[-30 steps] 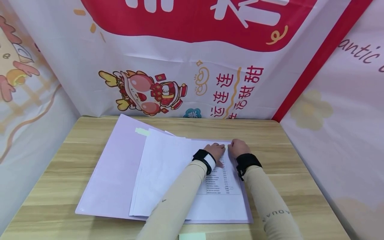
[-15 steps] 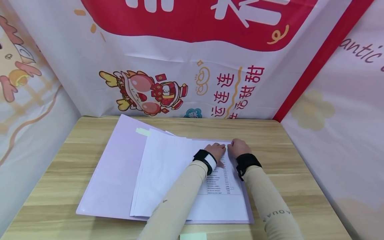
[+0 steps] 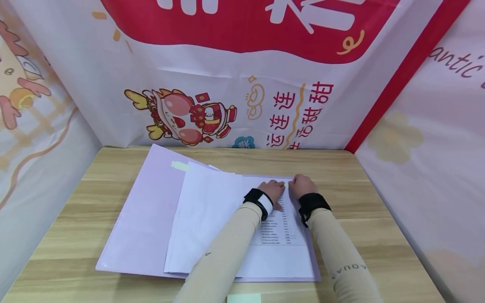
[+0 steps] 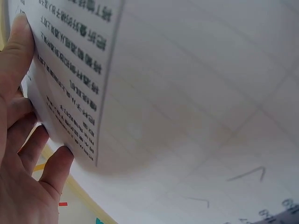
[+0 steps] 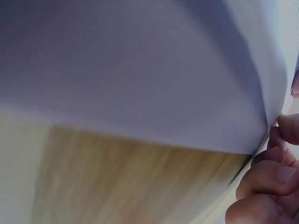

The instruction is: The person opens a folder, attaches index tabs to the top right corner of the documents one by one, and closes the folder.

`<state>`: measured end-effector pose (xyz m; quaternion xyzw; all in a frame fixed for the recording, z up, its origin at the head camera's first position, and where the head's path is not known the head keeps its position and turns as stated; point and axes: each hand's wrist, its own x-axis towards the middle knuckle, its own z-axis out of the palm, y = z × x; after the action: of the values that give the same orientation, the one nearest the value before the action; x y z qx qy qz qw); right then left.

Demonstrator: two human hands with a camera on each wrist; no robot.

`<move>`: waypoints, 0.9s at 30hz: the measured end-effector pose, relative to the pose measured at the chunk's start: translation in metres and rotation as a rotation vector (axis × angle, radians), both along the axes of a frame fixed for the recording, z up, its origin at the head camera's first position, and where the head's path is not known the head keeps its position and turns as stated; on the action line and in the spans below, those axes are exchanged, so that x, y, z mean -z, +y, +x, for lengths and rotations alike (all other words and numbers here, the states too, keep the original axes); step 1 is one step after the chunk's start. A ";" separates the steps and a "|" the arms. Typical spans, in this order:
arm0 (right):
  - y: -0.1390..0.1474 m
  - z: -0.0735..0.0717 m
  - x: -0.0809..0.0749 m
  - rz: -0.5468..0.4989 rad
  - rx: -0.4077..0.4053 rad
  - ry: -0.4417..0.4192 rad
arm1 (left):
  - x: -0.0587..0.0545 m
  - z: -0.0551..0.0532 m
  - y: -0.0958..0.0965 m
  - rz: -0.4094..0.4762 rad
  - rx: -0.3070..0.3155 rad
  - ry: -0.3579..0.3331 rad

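Note:
A lilac folder [image 3: 132, 235] lies open on the table with white sheets in it. My left hand [image 3: 272, 191] rests on the printed sheet [image 3: 278, 263] near its top right; in the left wrist view, the thumb [image 4: 18, 44] touches the print while the other fingertips reach its edge. At the folder's top right corner, my right hand [image 3: 302, 186] has curled fingers and pinches a small pale sticky note [image 3: 286, 184] beside the left fingertips. In the right wrist view, those curled fingers [image 5: 268, 177] meet the sheet corner; the pinch is partly hidden.
Another pale green sticky note [image 3: 179, 166] sticks out from the left-hand sheets [image 3: 212, 198]. A pale green pad [image 3: 244, 298] lies at the table's front edge. The wooden table [image 3: 363, 235] is bordered by printed cloth walls [image 3: 212, 63].
My right hand shifts very slightly away from the left fingertips, and more of the pale note shows between them. The left hand, folder and sheets stay in place.

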<state>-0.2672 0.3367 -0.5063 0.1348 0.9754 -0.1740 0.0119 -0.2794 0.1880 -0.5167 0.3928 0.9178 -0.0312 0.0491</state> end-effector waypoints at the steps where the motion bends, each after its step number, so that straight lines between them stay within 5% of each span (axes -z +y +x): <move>1: 0.001 0.001 -0.001 -0.002 0.003 0.000 | 0.000 0.000 0.000 0.001 0.001 0.002; 27: 0.001 0.004 0.005 -0.049 -0.062 -0.052 | 0.000 0.000 -0.002 0.009 -0.014 -0.035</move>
<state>-0.2628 0.3376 -0.5115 0.1085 0.9739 -0.1938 0.0461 -0.2791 0.1865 -0.5168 0.3872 0.9196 -0.0199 0.0637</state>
